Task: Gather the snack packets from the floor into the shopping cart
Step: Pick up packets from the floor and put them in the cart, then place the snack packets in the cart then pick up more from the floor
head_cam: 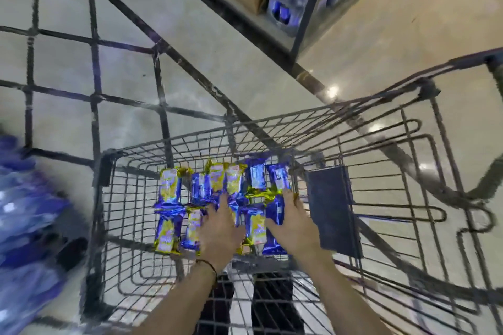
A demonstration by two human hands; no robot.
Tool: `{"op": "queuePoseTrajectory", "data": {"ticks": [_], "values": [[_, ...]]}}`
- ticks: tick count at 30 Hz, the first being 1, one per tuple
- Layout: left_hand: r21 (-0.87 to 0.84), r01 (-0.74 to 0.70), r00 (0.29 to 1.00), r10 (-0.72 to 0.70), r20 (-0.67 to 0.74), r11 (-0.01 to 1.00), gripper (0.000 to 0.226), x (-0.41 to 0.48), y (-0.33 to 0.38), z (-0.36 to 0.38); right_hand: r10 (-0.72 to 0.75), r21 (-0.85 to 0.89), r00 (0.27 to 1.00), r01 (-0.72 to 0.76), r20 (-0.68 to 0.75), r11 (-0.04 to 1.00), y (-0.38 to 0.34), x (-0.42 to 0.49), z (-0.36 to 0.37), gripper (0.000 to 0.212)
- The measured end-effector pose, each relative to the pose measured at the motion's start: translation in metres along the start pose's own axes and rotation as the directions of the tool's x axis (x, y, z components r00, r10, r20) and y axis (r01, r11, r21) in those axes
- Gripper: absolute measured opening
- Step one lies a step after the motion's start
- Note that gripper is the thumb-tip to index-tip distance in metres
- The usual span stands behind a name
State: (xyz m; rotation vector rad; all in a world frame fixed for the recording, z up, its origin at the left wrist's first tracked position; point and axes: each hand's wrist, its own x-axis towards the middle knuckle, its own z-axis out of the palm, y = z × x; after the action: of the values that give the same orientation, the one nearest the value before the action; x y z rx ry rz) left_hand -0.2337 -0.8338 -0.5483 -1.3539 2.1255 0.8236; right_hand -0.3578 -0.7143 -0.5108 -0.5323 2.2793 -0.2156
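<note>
Snack packets [168, 187] in blue and gold wrappers lie flat in two rough rows on the wire bottom of a shopping cart [104, 168], seen from straight above. Motion blur smears their printing, so no wording can be read, and an exact count is hard to make.

Both bare hands reach down into the cart and rest on the packets. The left hand [220, 226] lies palm down with fingers straight, its grip apart, covering part of the middle packets. The right hand [294, 226] is spread over the packets at the right end of the rows, fingers extended, its grip also apart; the packets beneath both palms are partly hidden. A thin dark cord [206, 266] circles the left wrist.

A dark flat panel [332, 207] stands inside the cart just right of the right hand. A coarser wire grid [94, 62] crosses the upper left. A blurred blue mass [24, 212] is cut off at the left edge. A shelf unit [299, 35] holding blue packs is cut off at the top, over pale glossy floor [190, 22].
</note>
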Motion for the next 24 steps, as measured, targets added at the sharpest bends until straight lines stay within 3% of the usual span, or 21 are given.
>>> {"op": "queuePoseTrajectory", "data": {"ticks": [12,16,21,24], "values": [[0.030,0.125,0.989,-0.126,0.074,0.992,0.095,0.060,0.024,0.080,0.016,-0.098,0.998,-0.009,0.068,0.995,0.051,0.096,0.074,0.086],[-0.031,0.161,0.987,-0.160,0.025,0.987,0.087,0.056,0.011,0.067,-0.028,-0.158,0.994,0.044,0.101,0.986,0.056,0.093,0.068,0.087],[-0.055,0.167,0.984,-0.170,-0.054,0.984,0.063,0.028,0.000,0.026,-0.112,-0.185,0.990,0.126,0.083,0.975,0.050,0.072,0.042,0.074],[-0.068,0.141,0.986,-0.146,-0.079,0.988,0.060,0.004,-0.009,-0.001,-0.189,-0.237,0.979,0.202,0.077,0.950,0.031,0.055,0.020,0.067]]}}
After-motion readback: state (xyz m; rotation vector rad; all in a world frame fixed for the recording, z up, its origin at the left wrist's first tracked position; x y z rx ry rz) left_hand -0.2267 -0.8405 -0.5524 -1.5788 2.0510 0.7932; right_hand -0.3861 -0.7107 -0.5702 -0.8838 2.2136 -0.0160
